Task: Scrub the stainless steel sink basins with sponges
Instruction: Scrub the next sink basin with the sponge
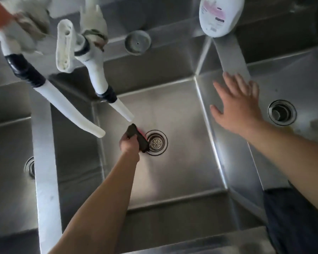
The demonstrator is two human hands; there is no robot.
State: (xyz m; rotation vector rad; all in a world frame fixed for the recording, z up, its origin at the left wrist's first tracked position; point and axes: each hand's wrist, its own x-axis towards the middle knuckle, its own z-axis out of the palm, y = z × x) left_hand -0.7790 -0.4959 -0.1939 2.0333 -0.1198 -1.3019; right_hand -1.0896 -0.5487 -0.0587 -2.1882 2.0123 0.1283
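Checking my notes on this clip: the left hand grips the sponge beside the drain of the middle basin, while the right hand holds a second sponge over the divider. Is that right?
Not quite. In the head view the right hand holds nothing: it is open, fingers spread, over the divider. The rest stands: the left hand grips the sponge beside the drain of the middle basin.

Brushed stainless steel sink basins (182, 110), dull sheen, bright glints along folded edges. Perforated metal drain strainer (156, 143), shiny. White plastic faucet spouts (99, 74), matt, black rubbery collars. Glossy white plastic bottle (219, 15). Dark, rough-faced sponge (136, 137).
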